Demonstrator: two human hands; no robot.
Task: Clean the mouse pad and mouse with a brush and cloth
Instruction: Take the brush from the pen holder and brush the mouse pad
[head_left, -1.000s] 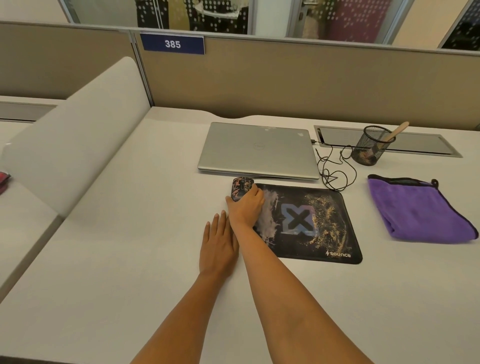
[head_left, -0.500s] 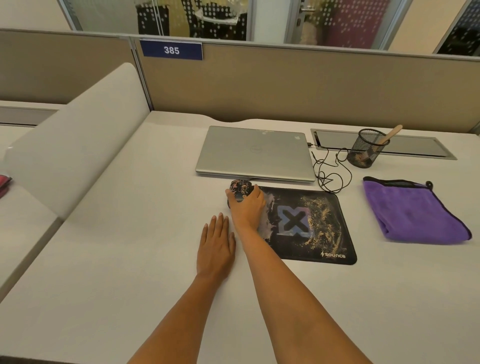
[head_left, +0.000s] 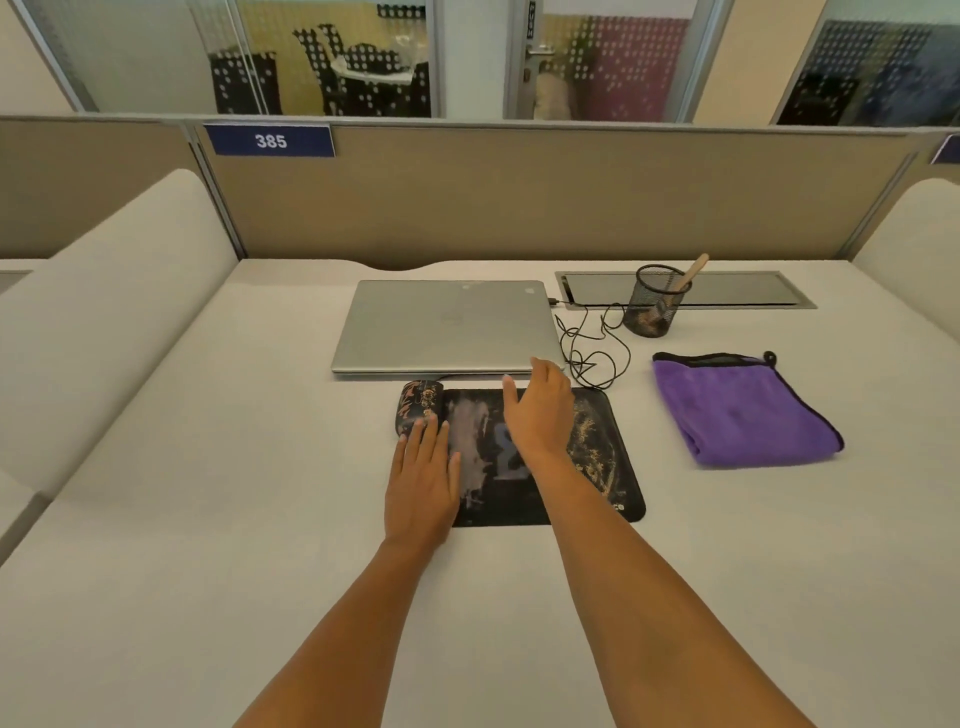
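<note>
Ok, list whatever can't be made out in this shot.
Head view only:
- Brush: only the wooden handle shows; its head sits inside the mesh cup.
- Mouse pad: the central design and part of the brand lettering are covered by the right hand and its forearm.
- Mouse: its near end is hidden by the left hand.
- Whether the right hand touches the pad: cannot tell.
</note>
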